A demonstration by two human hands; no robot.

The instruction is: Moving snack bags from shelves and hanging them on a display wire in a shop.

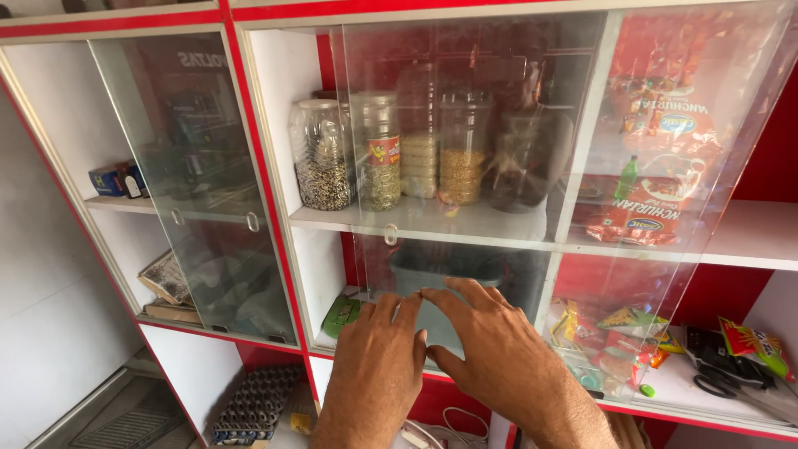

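Both hands press flat, fingers spread and grasping nothing, against the glass door of a red-and-white cabinet. The left hand sits at 6 o'clock in the view; the right hand is just beside it at 3 o'clock, fingertips touching near the top. Behind the glass, at 12 o'clock from the hands, is a grey tub. On the shelf above stand jars of grains. Snack packets lie at 3 o'clock, scissors further right.
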